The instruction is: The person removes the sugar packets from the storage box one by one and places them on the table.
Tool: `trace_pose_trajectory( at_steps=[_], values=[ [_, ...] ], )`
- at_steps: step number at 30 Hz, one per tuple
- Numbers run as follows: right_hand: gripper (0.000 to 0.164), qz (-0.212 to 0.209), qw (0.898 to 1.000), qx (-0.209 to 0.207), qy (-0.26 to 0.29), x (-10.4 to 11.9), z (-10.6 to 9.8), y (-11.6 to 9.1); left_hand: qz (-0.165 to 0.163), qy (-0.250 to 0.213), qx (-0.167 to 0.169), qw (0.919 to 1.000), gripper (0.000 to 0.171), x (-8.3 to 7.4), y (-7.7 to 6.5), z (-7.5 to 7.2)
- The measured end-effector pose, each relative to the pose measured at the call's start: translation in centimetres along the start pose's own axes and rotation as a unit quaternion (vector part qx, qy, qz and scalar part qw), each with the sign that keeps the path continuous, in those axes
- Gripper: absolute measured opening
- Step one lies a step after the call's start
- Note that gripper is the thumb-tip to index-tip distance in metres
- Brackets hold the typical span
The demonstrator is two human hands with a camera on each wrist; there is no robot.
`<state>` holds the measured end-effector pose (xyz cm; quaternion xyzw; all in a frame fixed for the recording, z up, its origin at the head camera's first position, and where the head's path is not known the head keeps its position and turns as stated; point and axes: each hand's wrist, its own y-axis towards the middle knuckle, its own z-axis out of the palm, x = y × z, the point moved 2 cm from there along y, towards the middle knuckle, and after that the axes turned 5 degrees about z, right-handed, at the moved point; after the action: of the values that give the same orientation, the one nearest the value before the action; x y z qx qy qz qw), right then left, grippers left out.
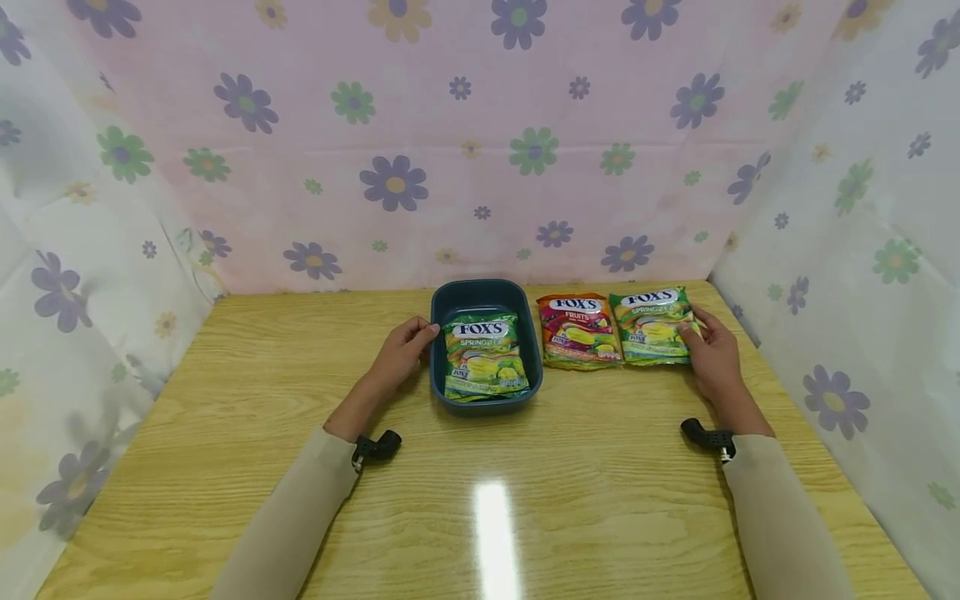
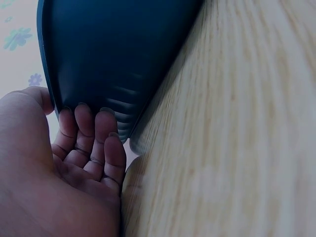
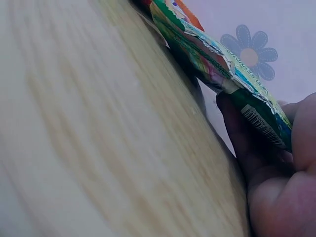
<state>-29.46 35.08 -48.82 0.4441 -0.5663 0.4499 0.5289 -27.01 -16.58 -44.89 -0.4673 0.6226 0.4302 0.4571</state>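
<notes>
A dark blue rectangular container (image 1: 487, 410) sits on the table with a green FOX'S Spring Tea candy bag (image 1: 483, 358) lying inside. My left hand (image 1: 402, 348) grips its left wall, the thumb at the rim and the fingertips (image 2: 105, 118) against the outer side. To the right, a second green Spring Tea candy bag (image 1: 651, 329) is pinched at its right edge by my right hand (image 1: 712, 350), thumb on top and fingers beneath. The right wrist view shows that bag's underside (image 3: 256, 121) tilted off the tabletop at the hand's end.
A red FOX'S Fruits candy bag (image 1: 579, 333) lies between the container and the held bag, side by side with the latter. The wooden table (image 1: 600, 500) meets a flowered cloth backdrop (image 1: 480, 167) behind and at both sides.
</notes>
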Motion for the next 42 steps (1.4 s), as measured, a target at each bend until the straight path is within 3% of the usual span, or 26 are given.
trace_pose_trajectory(
  at_steps=[11,17,21,27,37,42],
  values=[
    [0.058,0.007,0.994,-0.030,-0.108,0.2,0.3,-0.2,-0.001,0.003,0.001,1.0000,0.033,0.0,0.0,-0.1],
    [0.056,0.006,0.978,-0.095,-0.184,0.5,0.1,-0.7,-0.004,0.005,0.005,1.0000,0.036,-0.1,0.0,-0.1],
    [0.057,0.004,0.976,-0.109,-0.189,0.5,0.0,-0.6,-0.003,0.006,0.005,1.0000,0.036,-0.2,0.0,-0.1],
    [0.052,-0.048,0.971,-0.135,-0.193,1.4,0.3,-0.7,0.001,0.006,0.007,1.0000,0.033,-0.3,-0.1,-0.1],
    [0.045,-0.106,0.973,-0.089,-0.184,3.4,3.3,-1.4,0.001,-0.002,0.006,1.0000,0.032,-0.2,0.0,0.0],
    [0.044,-0.119,0.974,-0.054,-0.187,5.3,5.4,-2.8,0.005,-0.002,0.006,1.0000,0.030,-0.1,0.0,0.0]
  ],
)
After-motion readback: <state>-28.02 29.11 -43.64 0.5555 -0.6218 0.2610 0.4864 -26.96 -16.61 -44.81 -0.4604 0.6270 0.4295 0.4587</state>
